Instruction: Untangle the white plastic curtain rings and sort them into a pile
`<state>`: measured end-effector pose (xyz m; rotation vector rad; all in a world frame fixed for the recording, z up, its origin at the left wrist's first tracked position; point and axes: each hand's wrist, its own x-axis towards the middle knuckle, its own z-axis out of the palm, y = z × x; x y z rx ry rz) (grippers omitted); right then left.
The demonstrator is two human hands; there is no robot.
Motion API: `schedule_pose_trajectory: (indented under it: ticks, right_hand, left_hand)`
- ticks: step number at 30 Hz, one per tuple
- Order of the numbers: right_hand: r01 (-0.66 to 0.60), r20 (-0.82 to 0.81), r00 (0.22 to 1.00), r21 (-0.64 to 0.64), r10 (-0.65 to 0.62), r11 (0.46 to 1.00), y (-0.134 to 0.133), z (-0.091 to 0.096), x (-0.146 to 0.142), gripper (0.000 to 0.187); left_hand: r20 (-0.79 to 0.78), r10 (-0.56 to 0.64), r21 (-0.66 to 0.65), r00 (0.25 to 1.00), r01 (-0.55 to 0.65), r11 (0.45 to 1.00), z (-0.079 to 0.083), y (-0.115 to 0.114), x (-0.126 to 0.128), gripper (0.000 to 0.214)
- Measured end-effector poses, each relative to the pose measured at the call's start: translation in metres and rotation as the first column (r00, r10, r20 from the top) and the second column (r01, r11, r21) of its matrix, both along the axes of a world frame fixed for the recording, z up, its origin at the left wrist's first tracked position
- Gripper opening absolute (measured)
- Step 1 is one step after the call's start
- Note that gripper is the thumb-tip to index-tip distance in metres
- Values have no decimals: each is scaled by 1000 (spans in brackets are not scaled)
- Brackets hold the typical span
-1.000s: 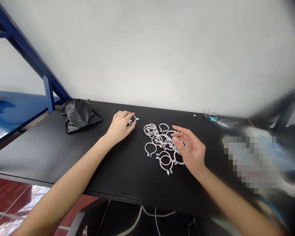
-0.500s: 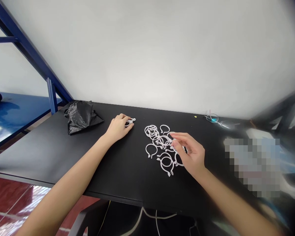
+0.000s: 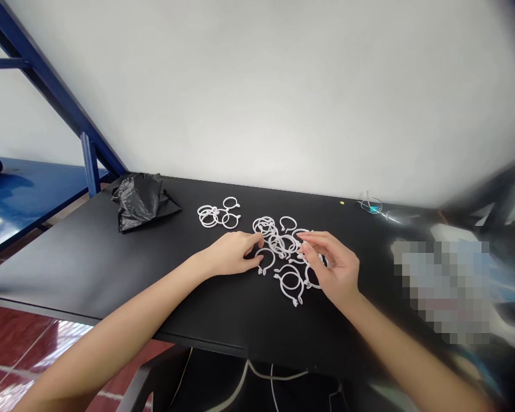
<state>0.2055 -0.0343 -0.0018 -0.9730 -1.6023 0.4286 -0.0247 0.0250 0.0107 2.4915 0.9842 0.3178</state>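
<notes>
A loose pile of white plastic open rings with small knobbed ends (image 3: 285, 245) lies on the black table. My left hand (image 3: 236, 253) is at the pile's left edge, thumb and index finger apart beside one single ring (image 3: 265, 250). Its fingertips reach that ring's left side; I cannot tell whether they press on it. Over the right side of the pile is my right hand (image 3: 332, 263), thumb and fingers slightly apart, and it covers some rings there. A smaller group of the same rings (image 3: 230, 222) lies farther back, left of the pile.
A crumpled black plastic bag (image 3: 141, 203) sits at the table's back left, by a blue metal frame (image 3: 55, 97). Toward the back right are a thin wire-like loop (image 3: 371, 206) and a small yellow bit (image 3: 342, 202). A blurred package (image 3: 446, 286) lies at right. The white wall (image 3: 257, 103) stands behind.
My left hand has left the smaller group of rings, now uncovered, and moved right and nearer to me, to the pile's edge. My right hand has hardly moved.
</notes>
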Motion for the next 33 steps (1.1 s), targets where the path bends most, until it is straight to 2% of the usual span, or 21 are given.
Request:
schedule_pose_trajectory:
  ticks: [5, 7, 9, 10, 12, 14, 17, 19, 21, 24, 29, 32, 33]
  right_hand:
    - [15, -3, 1000, 63, -15, 998, -1, 1, 0, 20]
    - [31, 13, 999, 94, -32, 995, -2, 3, 0, 20]
    - [23, 41, 999, 116, -28, 993, -2, 4, 0, 20]
    - [1, 66, 998, 130, -10, 992, -3, 5, 0, 21]
    - [-69, 143, 989, 149, 48, 987, -3, 6, -1, 22]
    - [-121, 224, 971, 150, 85, 981, -3, 6, -4, 29]
    - [-123, 287, 955, 161, 73, 979, -4, 5, -9, 39]
    - [-104, 286, 957, 185, 48, 977, -5, 5, -12, 35]
    - [-64, 260, 966, 199, 10, 978, -5, 6, -14, 27]
    - [21, 216, 974, 201, -65, 979, -5, 6, -14, 19]
    - [21, 174, 983, 235, -63, 972, -6, 3, -12, 23]
    - [36, 164, 983, 285, -86, 958, -6, 2, -13, 24]
    - [50, 163, 981, 305, -104, 951, -7, 3, -13, 24]
  left_hand:
    - [4, 16, 12, 1000, -16, 1000, -5, 0, 0, 5]
    - [66, 27, -78, 997, -22, 997, -4, 1, -1, 7]
    - [180, 85, -282, 980, -32, 959, -2, 1, -2, 6]
    - [243, 137, -409, 960, -27, 912, -1, 1, -1, 7]
    - [359, 272, -632, 893, 17, 775, 2, 1, 0, 15]
    - [456, 411, -763, 789, 109, 637, 4, -1, 5, 20]
    - [565, 557, -813, 609, 297, 500, 6, -9, 14, 15]
    - [606, 600, -795, 523, 422, 435, 5, -16, 20, 17]
    - [646, 621, -751, 445, 517, 411, 3, -21, 24, 21]
    - [705, 606, -681, 368, 591, 433, 1, -25, 26, 26]
    - [715, 576, -668, 397, 630, 395, 1, -26, 25, 24]
    - [709, 568, -679, 417, 622, 390, 1, -26, 25, 27]
    - [703, 564, -693, 433, 597, 405, 1, -26, 25, 29]
